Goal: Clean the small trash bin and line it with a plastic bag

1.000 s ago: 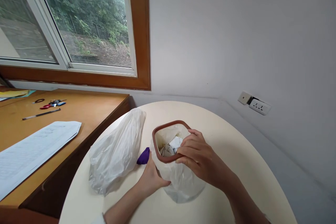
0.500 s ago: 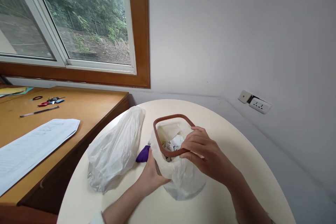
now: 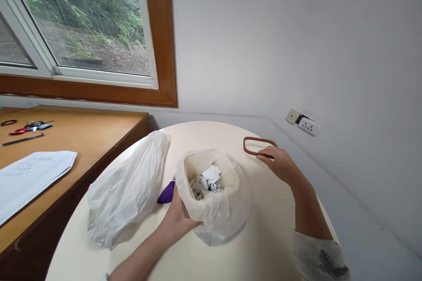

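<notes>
A small trash bin (image 3: 220, 215) lined with a white plastic bag stands on the round table, its liner folded over the rim. Inside lies crumpled paper (image 3: 210, 176). My left hand (image 3: 180, 215) grips the bin's left side, thumb toward me, with the other fingers partly hidden behind it. Off to the right, my right hand (image 3: 275, 160) holds a brown rim ring (image 3: 260, 139) by its near side, at the far right of the table and apart from the bin. Left of the bin, close to my left fingers, is a purple item (image 3: 166, 193) whose kind I cannot make out.
A whitish plastic bag (image 3: 132, 189) lies on the left of the round cream table (image 3: 273, 246). Beyond it, a wooden desk (image 3: 99, 125) carries papers (image 3: 36, 180), keys (image 3: 33, 126) and a pen (image 3: 21, 139). A wall socket (image 3: 309, 126) is at the right.
The brown ring has come off the bin's top, carried up and right by my right hand. My left hand still holds the bin. The view has turned slightly right.
</notes>
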`<state>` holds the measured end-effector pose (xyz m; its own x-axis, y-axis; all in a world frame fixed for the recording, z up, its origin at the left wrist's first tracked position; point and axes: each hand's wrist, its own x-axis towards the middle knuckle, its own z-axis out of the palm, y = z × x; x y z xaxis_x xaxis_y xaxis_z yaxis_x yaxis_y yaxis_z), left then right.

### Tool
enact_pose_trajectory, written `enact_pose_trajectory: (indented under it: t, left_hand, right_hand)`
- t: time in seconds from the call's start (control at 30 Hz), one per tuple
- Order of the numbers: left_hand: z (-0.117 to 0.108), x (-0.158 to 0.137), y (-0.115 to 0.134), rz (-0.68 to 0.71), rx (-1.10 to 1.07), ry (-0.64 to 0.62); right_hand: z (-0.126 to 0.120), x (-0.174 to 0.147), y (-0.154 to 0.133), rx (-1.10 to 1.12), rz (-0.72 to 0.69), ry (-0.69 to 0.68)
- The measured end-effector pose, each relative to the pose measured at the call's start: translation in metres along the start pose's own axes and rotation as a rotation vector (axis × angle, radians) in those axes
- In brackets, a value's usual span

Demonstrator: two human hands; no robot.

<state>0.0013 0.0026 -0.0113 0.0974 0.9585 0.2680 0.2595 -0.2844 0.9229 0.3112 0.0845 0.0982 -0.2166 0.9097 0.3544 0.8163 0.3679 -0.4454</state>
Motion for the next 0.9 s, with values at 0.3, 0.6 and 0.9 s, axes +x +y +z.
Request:
enact_pose_trajectory:
  t: [0.3, 0.6, 0.9]
  left_hand:
    - [0.000, 0.003, 0.013, -0.063, 0.084, -0.023]
    - [0.000, 0.003, 0.009, -0.095, 0.051, 0.001]
    - [0.001, 0.004, 0.016, -0.080, 0.077, 0.019]
  right_hand:
    - [0.004, -0.007, 0.047, -0.050, 0.399, -0.502]
    - [-0.006, -0.018, 0.065, -0.063, 0.471, -0.619]
    - [0.018, -0.004, 0.059, -0.147, 0.400, -0.304]
